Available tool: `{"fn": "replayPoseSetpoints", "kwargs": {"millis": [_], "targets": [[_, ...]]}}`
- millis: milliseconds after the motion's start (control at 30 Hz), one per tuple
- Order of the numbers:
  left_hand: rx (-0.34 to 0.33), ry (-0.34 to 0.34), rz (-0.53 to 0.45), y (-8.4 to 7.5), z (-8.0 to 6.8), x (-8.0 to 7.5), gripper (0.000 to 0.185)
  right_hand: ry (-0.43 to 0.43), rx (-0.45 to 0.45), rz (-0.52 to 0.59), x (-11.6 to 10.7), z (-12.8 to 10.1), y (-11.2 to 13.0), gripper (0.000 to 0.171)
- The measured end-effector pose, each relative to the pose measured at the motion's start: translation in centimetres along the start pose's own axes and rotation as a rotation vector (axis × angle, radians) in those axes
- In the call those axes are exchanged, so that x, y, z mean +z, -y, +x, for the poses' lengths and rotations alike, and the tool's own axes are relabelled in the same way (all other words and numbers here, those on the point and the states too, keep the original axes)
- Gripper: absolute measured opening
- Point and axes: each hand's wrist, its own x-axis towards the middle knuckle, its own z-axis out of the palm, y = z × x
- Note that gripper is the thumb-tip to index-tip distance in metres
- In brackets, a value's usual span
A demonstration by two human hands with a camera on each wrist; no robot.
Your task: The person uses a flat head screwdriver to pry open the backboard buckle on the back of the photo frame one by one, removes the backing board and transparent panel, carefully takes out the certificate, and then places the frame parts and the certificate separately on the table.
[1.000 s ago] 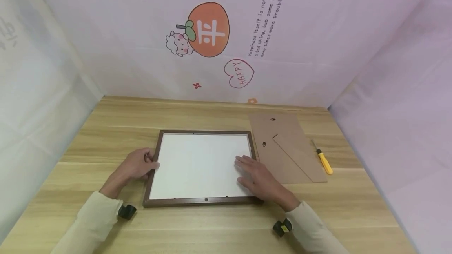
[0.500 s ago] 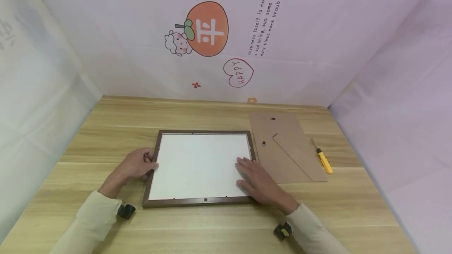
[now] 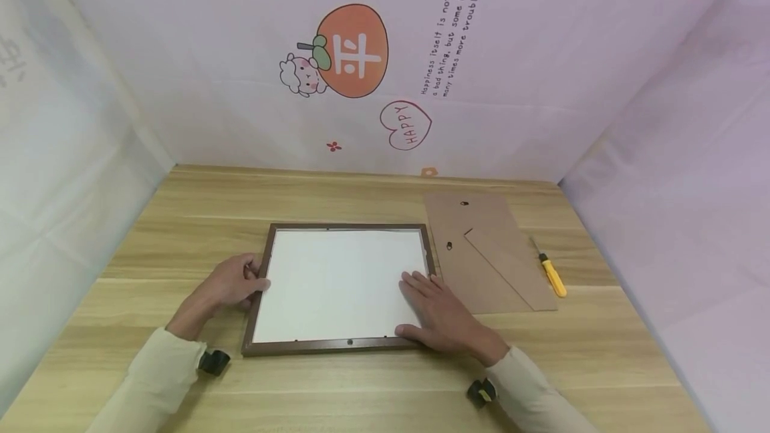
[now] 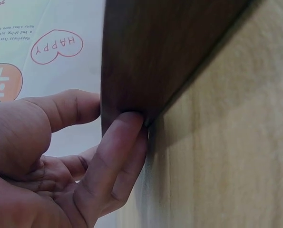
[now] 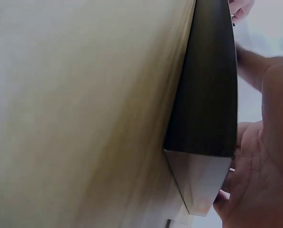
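Head view: a picture frame [image 3: 339, 286] lies face down mid-desk [image 3: 373, 196]. The left hand [image 3: 225, 284] pinches its 9 o'clock edge; the right hand [image 3: 442, 313] rests flat, fingers straight, at its 4 o'clock corner. The wall reads "HAPPY".

Left wrist view: fingers [image 4: 115, 156] curl under the edge, so the frame could tip (the loose white sheet might slide).

Right wrist view: the palm [image 5: 262, 190] meets the frame corner.

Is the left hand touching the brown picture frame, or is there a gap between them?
Touching. In the left wrist view the fingertips of the left hand press against the edge of the picture frame, with no gap; the head view agrees.
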Motion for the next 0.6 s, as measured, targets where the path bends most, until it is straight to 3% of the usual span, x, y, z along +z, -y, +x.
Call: {"fn": "replayPoseSetpoints", "kwargs": {"millis": [400, 600], "targets": [[0.008, 0.013, -0.011, 0.31, 0.09, 0.01, 0.024, 0.041, -0.011, -0.023, -0.31, 0.44, -0.06, 0.092], [0.0, 0.006, -0.01, 0.29, -0.05, 0.08, 0.023, 0.027, -0.018, -0.117, -0.01, 0.86, 0.41, 0.094]]}}
